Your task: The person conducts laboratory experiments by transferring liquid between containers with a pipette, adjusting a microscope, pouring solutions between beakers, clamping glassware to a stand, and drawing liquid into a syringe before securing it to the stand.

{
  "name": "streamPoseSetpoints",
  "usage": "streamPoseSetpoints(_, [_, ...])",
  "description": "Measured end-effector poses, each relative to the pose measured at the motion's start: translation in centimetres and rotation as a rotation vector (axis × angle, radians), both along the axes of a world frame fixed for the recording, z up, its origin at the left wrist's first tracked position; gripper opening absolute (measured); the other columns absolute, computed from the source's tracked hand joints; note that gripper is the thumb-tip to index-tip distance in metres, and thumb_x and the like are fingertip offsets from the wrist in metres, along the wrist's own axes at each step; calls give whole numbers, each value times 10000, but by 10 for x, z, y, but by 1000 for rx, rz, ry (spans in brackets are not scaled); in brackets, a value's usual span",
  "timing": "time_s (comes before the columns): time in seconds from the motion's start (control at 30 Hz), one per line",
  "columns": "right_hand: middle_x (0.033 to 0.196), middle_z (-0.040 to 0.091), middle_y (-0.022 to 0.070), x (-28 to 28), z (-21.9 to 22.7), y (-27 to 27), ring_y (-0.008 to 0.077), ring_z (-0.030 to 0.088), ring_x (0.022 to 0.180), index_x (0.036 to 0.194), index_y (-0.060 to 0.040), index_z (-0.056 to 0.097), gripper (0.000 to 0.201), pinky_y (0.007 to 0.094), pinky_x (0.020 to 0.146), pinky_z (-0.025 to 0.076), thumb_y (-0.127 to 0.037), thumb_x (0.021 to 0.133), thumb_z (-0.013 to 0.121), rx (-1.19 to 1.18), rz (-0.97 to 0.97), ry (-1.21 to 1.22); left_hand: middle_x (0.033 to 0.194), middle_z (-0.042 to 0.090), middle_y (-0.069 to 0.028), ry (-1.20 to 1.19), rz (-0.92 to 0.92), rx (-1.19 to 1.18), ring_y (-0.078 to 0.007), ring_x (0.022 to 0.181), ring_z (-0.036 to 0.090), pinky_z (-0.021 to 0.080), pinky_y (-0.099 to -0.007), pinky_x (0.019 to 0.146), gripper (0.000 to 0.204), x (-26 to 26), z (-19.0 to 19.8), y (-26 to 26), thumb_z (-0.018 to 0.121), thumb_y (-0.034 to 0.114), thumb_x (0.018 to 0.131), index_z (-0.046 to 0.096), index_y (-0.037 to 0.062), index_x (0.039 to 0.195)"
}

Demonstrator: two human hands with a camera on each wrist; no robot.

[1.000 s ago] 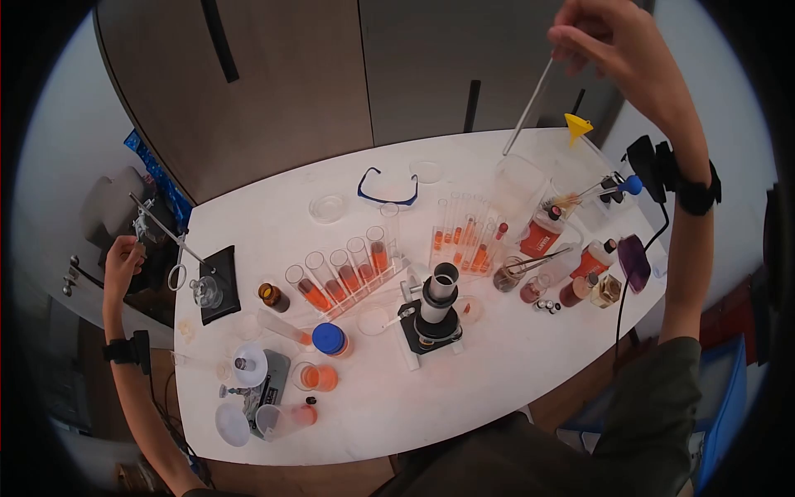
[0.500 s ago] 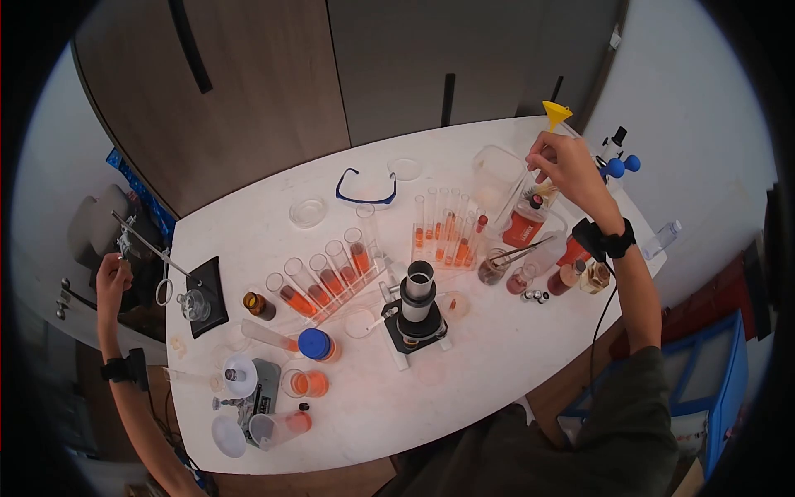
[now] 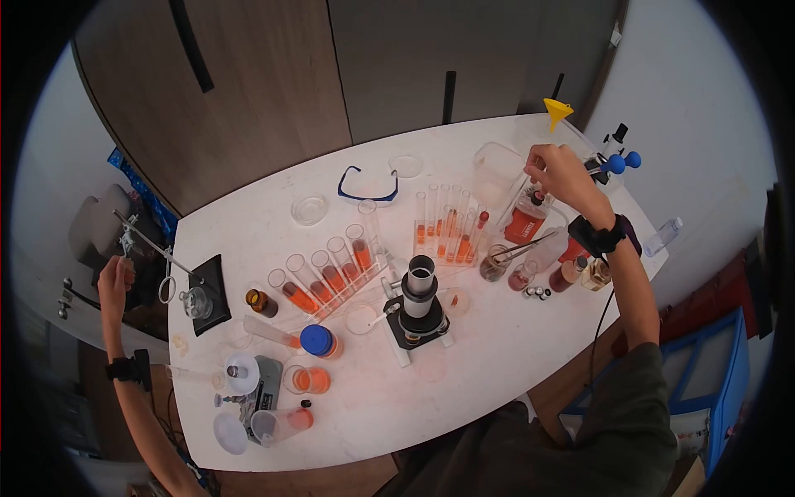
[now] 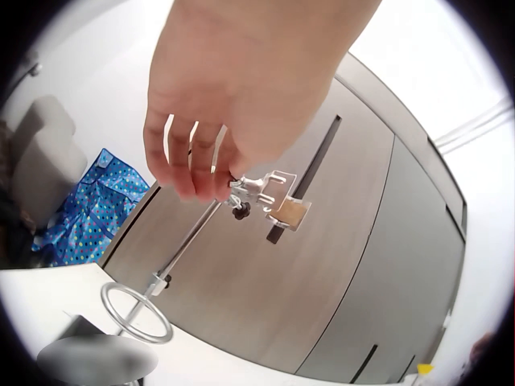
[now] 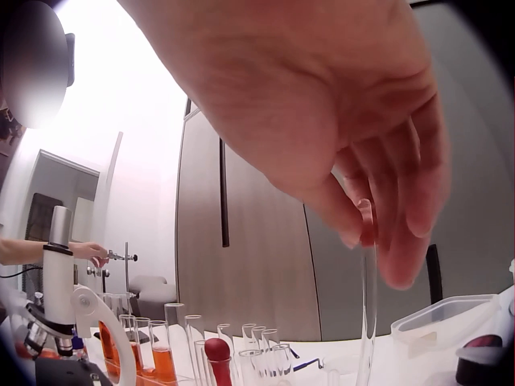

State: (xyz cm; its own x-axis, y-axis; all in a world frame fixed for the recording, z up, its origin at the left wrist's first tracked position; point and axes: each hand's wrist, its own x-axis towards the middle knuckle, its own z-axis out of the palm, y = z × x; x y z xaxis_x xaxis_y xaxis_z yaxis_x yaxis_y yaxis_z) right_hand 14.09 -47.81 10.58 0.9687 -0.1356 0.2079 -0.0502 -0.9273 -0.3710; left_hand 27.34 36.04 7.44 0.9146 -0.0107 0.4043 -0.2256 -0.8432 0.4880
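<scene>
My left hand (image 3: 114, 286) is raised at the far left beside the ring stand (image 3: 214, 290). In the left wrist view its thumb and fingertips pinch the end of a metal clamp (image 4: 254, 190) high on the stand's rod, with cork-coloured lining in one of the clamp's jaws. A metal ring (image 4: 135, 314) sits lower on the same rod. My right hand (image 3: 565, 178) is over the back right of the table, thumb and fingers pinching the top of a clear glass rod (image 5: 368, 310). The rod hangs nearly upright by a red-labelled bottle (image 3: 523, 225); its lower end is hidden.
A microscope (image 3: 418, 311) stands mid-table, with racks of orange-filled test tubes (image 3: 339, 265) behind it. Near the right hand are a clear plastic box (image 3: 489, 174), a yellow funnel (image 3: 557, 110) and several bottles. A balance (image 3: 263, 385) and beakers (image 3: 310, 379) occupy the front left.
My right hand has come down from high at the upper right, bringing the glass rod beside the red-labelled bottle. My left hand stays at the clamp. The head view has shifted slightly.
</scene>
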Motion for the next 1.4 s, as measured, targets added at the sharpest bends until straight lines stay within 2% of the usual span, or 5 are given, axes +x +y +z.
streamPoseSetpoints(0.17, [779,725,188,1,-6,-10,329,722,754,877,12,701,118,400,719,554,-106,872,711,-206,-2,19,808,625,19,209,29,-435,-40,680,592,466,-205,566,167,6,-7,4,559,245,1052,637,98,1062])
streamPoseSetpoints(0.43, [772,714,212,-7,-12,-20,347,706,744,889,17,711,135,420,706,543,-105,840,739,-169,5,71,852,591,-40,-349,19,214,-128,696,580,488,-280,634,158,-12,6,-41,643,101,965,566,39,1089])
streamPoseSetpoints(0.87, [764,718,219,-23,-10,-29,314,708,703,929,29,714,214,397,676,542,-170,859,750,-54,-46,146,892,607,-75,-384,67,390,-167,732,585,474,-320,659,122,-8,1,-22,640,101,956,600,2,1015])
streamPoseSetpoints(1.17, [721,702,177,-27,-9,-39,268,672,621,1017,33,696,299,368,598,513,-253,928,701,-102,-129,108,935,663,19,209,43,-523,-66,807,627,512,-249,657,324,9,-14,15,560,409,1037,674,109,1085])
streamPoseSetpoints(1.4, [707,691,160,-25,-7,-43,226,653,558,1046,27,692,321,337,536,498,-279,946,690,-185,-99,83,987,647,-29,-211,6,3,-85,761,593,505,-262,683,247,7,-14,-5,655,139,969,585,42,1184])
